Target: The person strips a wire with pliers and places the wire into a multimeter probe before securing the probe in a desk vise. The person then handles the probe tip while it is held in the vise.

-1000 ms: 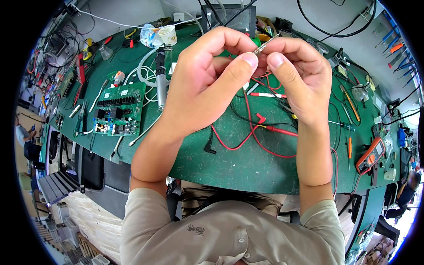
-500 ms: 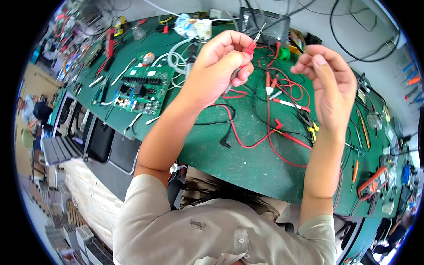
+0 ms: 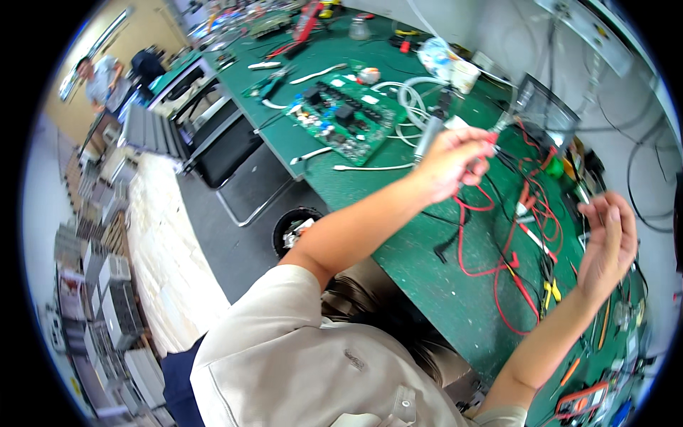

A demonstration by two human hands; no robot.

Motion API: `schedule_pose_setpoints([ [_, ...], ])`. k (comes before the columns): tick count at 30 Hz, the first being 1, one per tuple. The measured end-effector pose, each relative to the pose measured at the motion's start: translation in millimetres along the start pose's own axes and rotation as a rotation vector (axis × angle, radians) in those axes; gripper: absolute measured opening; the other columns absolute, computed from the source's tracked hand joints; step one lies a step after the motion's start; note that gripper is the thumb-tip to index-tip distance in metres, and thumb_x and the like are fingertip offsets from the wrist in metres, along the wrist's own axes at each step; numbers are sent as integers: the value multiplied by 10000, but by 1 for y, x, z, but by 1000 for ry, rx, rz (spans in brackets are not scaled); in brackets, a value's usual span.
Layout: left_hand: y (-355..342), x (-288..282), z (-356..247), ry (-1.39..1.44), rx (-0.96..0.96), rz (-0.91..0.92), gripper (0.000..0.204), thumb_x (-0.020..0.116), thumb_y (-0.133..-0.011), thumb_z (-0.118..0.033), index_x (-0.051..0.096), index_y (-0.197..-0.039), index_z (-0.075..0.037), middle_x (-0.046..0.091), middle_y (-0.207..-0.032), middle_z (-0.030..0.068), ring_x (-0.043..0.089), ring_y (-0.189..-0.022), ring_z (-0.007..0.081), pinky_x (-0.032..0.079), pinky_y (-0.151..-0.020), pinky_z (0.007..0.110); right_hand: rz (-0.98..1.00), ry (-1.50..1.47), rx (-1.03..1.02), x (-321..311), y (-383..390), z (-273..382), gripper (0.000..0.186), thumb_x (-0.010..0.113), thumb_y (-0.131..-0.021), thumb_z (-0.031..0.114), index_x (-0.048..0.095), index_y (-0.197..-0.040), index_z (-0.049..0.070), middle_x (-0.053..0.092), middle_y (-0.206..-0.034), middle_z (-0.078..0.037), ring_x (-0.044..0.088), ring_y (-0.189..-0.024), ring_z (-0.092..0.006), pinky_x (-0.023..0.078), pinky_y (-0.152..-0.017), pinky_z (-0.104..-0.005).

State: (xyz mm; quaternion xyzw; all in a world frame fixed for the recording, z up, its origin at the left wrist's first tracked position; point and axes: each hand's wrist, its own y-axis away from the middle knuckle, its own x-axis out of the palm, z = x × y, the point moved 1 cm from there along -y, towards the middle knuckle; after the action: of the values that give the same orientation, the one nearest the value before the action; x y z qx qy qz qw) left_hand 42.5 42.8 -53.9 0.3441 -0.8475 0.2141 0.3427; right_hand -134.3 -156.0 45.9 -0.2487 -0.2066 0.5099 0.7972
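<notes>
Slightly blurred, my left hand point(image 3: 455, 160) is closed around a red test-probe piece point(image 3: 492, 137) with a metal tip pointing up and right, over the bench. Out to the right, my right hand point(image 3: 607, 238) has curled fingers raised near the back of the bench; whatever is at its fingertips is too small to make out. Beneath and between my hands lie tangled red and black test leads point(image 3: 523, 288) and yellow-handled pliers point(image 3: 551, 293). A green circuit board point(image 3: 341, 121) lies beyond my left forearm, beside coiled white tubing.
The green bench point(image 3: 413, 263) has a multimeter point(image 3: 580, 400) at lower right, a cup point(image 3: 464, 77) and a dark-framed panel point(image 3: 546, 110) at the back. Left of the bench are a black chair point(image 3: 213, 156), a bin point(image 3: 292, 231) and stacked boxes point(image 3: 121, 306). A person point(image 3: 103, 85) is at far left.
My hands have parted from the small metal piece they pinched together; the left kept the red probe piece, the right moved rightward. The view has swung toward the left.
</notes>
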Motion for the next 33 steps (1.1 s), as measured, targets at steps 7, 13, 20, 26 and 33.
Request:
schedule_pose_setpoints([
  [7, -7, -12, 20, 48, 34, -20, 76, 599, -870, -56, 546, -920, -35, 580, -782, 87, 533, -560, 123, 358, -411, 242, 27, 33, 40, -21, 3, -6, 279, 464, -988, 117, 536, -1164, -86, 578, -1008, -140, 559, -913, -203, 464, -880, -360],
  [13, -12, -22, 23, 57, 91, -55, 57, 575, -851, -42, 534, -886, -22, 553, -746, 74, 533, -555, 132, 369, -414, 256, -39, 44, 79, -28, 0, -2, 294, 456, -993, 122, 516, -1172, -102, 547, -1003, -131, 519, -918, -213, 443, -891, -350],
  [20, -14, -26, 22, -3, 74, -100, 40, 567, -855, -58, 531, -864, -41, 542, -735, 53, 526, -560, 120, 370, -407, 252, 32, 54, 86, -19, 1, -3, 230, 450, -991, 116, 533, -1100, -69, 534, -971, -116, 504, -877, -192, 447, -839, -322],
  [26, -15, -25, 23, -17, 77, -107, 42, 559, -857, -63, 528, -861, -35, 547, -731, 54, 515, -530, 110, 371, -393, 238, 83, 86, 97, -2, 6, 2, 200, 445, -995, 129, 532, -1047, -44, 527, -944, -108, 500, -831, -176, 450, -796, -300],
  [33, -15, -25, 22, 11, 87, -103, 51, 561, -855, -59, 523, -868, -28, 552, -723, 64, 499, -502, 107, 354, -376, 242, 140, 98, 105, 2, 8, 1, 201, 451, -998, 136, 527, -1055, -42, 517, -930, -95, 500, -829, -170, 452, -786, -300],
])
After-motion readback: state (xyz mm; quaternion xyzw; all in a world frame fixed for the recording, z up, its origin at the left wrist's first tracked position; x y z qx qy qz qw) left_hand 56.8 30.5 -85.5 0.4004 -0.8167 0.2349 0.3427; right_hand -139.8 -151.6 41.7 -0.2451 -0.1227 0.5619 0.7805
